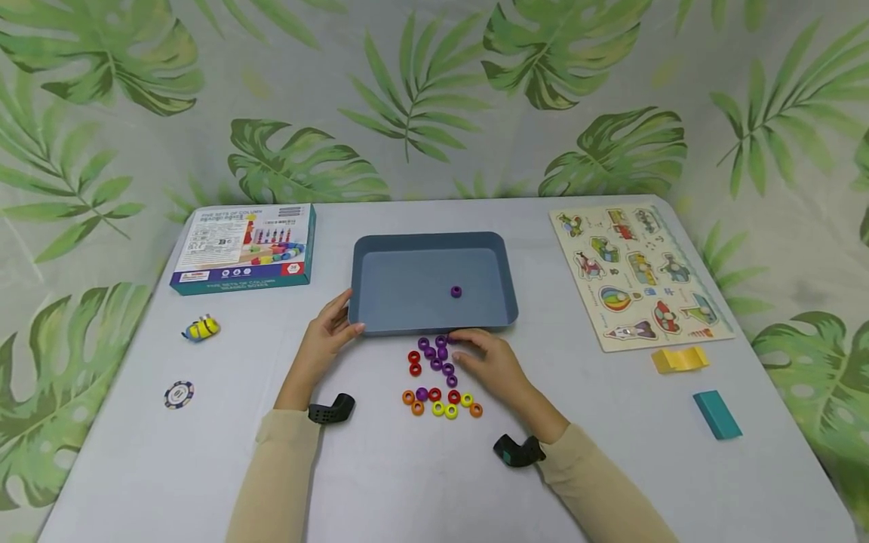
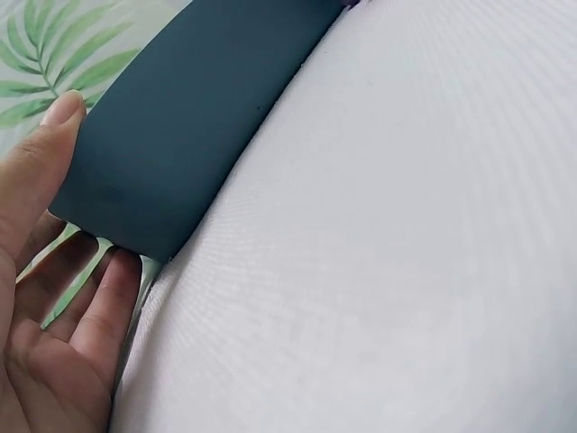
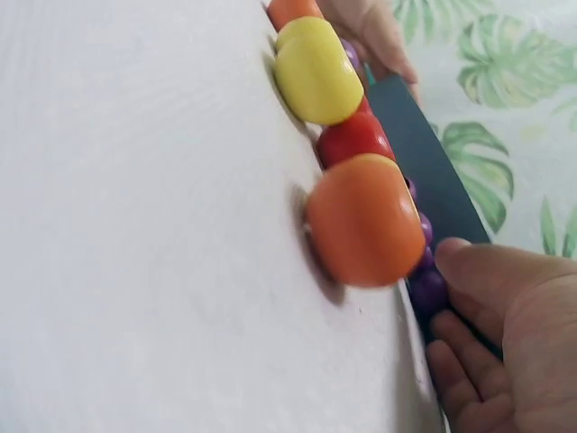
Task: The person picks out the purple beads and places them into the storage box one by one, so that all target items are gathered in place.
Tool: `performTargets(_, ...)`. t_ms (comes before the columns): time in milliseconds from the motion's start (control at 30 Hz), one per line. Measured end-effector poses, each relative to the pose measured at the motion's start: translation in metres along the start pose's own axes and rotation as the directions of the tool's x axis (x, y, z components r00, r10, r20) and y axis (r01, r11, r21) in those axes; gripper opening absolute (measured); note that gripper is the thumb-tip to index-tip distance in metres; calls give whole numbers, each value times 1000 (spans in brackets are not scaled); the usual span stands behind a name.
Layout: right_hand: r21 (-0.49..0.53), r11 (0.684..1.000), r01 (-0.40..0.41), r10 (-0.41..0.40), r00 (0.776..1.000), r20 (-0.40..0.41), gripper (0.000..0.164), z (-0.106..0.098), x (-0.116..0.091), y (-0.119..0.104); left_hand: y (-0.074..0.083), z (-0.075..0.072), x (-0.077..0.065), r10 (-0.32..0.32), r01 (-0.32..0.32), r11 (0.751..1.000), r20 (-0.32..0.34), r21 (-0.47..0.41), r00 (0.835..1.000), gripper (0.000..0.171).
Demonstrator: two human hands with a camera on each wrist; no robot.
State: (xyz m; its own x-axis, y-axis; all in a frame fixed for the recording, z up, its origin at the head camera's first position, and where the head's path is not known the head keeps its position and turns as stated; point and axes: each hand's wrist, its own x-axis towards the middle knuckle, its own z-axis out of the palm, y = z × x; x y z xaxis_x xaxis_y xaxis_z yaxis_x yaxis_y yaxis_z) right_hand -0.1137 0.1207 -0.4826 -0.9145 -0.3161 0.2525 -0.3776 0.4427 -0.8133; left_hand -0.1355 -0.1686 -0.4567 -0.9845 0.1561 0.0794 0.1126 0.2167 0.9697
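Left hand grips the tray; whether right hand holds the half-hidden purple bead is unclear

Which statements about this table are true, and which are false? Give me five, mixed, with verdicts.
1. The left hand touches the tray. True.
2. The tray is full of beads. False: it holds just one purple bead.
3. The right hand is beside the loose purple beads, in front of the tray. True.
4. The puzzle board lies to the right of the tray. True.
5. The cardboard box lies on the puzzle board. False: it is left of the tray.
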Motion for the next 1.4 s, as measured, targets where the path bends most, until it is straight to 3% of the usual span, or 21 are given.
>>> performTargets(233,35,998,50,-48,997,-52,16,5,3,2,-1,0,0,4,-4,1000,-2,0,1000,63)
performTargets(633,-52,997,52,-54,998,-35,19,5,3,1,-25,-3,6,-6,7,1000,-10,19,1000,65)
performTargets(833,20,1000,11,-10,999,-50,15,2,2,-7,-9,-1,2,-15,15,1000,1,-1,1000,64)
performTargets(933,76,997,15,-10,998,-67,15,-8,7,-28,-1,0,1,-15,15,1000,2,-5,1000,63)
performTargets(1067,118,990,77,-68,995,-76,18,-23,28,-43,-1,-1,0,-14,14,1000,-1,-1,1000,63)
performTargets(1133,127,989,81,-73,995,-70,19,-28,42,-38,-1,-1,0,-14,14,1000,-4,2,1000,63)
performTargets(1300,106,993,-55,57,998,-18,19,-35,74,-16,-3,-1,1,-10,10,1000,-4,2,1000,63)
performTargets(1400,48,986,-158,156,987,39,17,-35,85,-4,-4,-1,1,-9,9,1000,-3,3,1000,63)
